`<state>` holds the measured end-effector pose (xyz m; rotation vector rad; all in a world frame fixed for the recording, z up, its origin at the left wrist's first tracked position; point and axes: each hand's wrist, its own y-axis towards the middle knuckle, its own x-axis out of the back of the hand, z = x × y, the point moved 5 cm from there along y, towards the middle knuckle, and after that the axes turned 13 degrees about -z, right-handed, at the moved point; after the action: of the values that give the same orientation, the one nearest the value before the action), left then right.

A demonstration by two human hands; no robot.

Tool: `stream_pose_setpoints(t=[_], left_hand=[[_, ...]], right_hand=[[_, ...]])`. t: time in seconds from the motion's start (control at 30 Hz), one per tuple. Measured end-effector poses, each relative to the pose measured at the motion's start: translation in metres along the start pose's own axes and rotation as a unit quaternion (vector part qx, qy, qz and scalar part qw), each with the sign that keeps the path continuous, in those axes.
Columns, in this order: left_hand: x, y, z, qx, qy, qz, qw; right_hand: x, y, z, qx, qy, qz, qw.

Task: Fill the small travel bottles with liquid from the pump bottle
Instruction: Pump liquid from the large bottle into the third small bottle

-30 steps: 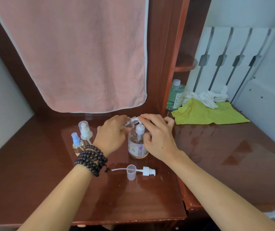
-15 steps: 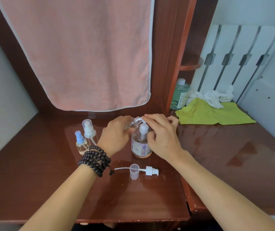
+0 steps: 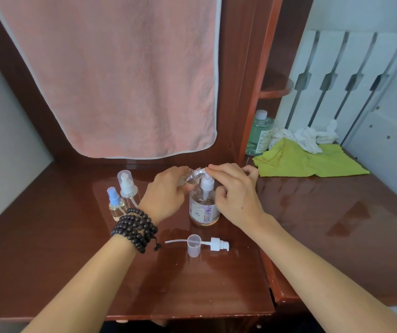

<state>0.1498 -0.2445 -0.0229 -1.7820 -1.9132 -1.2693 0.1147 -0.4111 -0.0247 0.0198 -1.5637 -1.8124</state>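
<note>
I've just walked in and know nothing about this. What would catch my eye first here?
Probably the big pink towel hanging over the back of the dark wooden desk. Below it, at the centre, the left hand tilts a small clear bottle toward the spout of a pump bottle, whose pump the right hand presses. A bright green cloth lies to the right.
</note>
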Motion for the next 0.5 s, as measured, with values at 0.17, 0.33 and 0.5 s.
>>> stream_pose_setpoints(t=[0.17, 0.33, 0.5], left_hand=[[0.003, 0.003, -0.003, -0.005, -0.017, -0.006, 1.0], [-0.006, 0.001, -0.001, 0.003, -0.022, -0.001, 1.0], [-0.007, -0.002, 0.004, 0.007, -0.014, 0.005, 1.0]], right_hand=[[0.002, 0.001, 0.002, 0.016, -0.007, -0.011, 1.0], [0.001, 0.0, -0.004, -0.013, 0.002, -0.012, 1.0], [0.0, 0.001, -0.002, -0.011, 0.005, -0.007, 1.0]])
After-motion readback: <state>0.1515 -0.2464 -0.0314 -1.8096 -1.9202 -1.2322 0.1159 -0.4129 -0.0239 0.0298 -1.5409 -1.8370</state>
